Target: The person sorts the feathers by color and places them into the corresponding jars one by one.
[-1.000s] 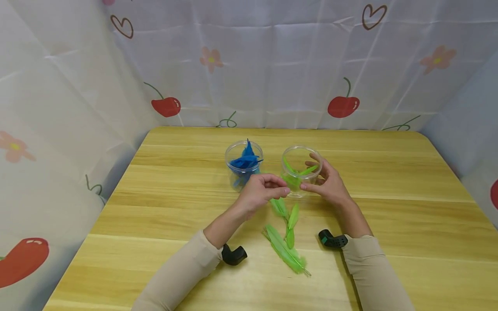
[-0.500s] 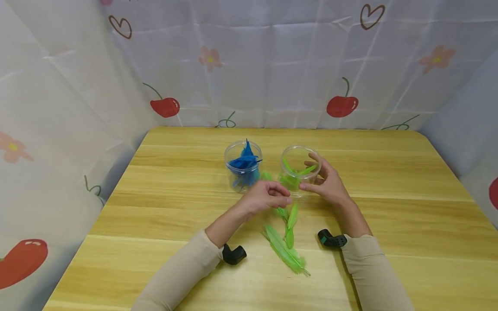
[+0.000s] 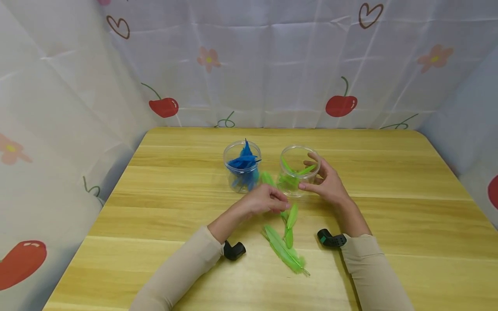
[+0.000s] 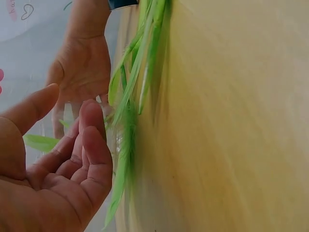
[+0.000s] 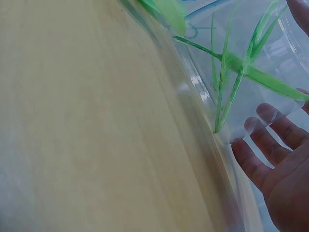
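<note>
Right hand (image 3: 327,183) cups the clear green-feather jar (image 3: 298,170); left hand (image 3: 264,199) pinches a green feather (image 3: 267,178) (blue-feather jar (image 3: 243,164) alongside); loose green feathers (image 3: 285,242) lie nearer.

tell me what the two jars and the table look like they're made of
Both jars, one with blue feathers, one with green, look like clear glossy plastic: see-through walls with soft highlights, though glass can't be ruled out. The table looks like pale wood or wood-look laminate: grain stripes, smooth sheen.
</note>
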Motion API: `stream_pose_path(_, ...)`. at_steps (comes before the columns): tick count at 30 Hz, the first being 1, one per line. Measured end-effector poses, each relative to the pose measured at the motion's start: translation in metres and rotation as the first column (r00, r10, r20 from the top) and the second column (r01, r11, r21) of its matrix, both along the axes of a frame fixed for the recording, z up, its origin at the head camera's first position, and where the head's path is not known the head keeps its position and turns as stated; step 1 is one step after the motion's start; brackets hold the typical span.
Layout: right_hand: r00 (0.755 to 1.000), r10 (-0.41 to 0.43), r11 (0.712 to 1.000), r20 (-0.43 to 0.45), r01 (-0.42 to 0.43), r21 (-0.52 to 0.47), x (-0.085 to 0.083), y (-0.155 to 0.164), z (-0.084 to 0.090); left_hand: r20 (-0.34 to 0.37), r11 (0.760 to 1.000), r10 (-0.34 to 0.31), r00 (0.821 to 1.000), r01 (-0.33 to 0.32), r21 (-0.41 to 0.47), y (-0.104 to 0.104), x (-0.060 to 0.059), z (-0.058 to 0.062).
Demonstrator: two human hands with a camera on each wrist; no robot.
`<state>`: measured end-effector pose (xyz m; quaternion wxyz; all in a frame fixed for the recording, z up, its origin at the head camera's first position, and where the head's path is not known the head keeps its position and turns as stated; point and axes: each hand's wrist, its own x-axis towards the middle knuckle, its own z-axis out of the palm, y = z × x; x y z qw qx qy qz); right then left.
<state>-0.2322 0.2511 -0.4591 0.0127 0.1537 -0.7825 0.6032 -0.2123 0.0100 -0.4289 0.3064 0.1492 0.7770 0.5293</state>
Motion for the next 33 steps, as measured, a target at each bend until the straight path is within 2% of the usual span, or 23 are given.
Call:
stream_pose_path(4,1.000,0.001,1.000,-0.005,-0.001,-0.005,0.001,0.000,-0.002,-0.026,0.998,-0.037,0.999,0.036,-0.051,0.003,0.001,-0.003)
stream_pose_path(9,1.000,0.008,1.000,0.003,-0.008,-0.007,0.003,-0.001,-0.005,-0.040,0.994,-0.042,0.998,0.038,-0.099,0.008,0.002,-0.008)
stream_pose_path(15,1.000,-0.001,1.000,0.006,0.001,-0.011,0.002,0.000,-0.003,-0.063,0.989,-0.056,0.996,0.046,-0.138,0.014,0.001,-0.009)
stream_pose_path(21,1.000,0.007,1.000,-0.001,-0.007,-0.012,0.001,0.000,0.000,-0.145,0.972,-0.111,0.983,0.077,-0.223,0.019,0.002,-0.009)
stream_pose_path(25,1.000,0.007,1.000,-0.007,-0.007,-0.007,0.002,0.000,0.001,-0.171,0.958,-0.148,0.974,0.099,-0.268,0.022,0.003,-0.009)
stream_pose_path(33,1.000,0.005,1.000,-0.011,-0.005,0.004,0.002,0.000,0.001,-0.144,0.948,-0.167,0.975,0.119,-0.296,0.024,0.005,-0.009)
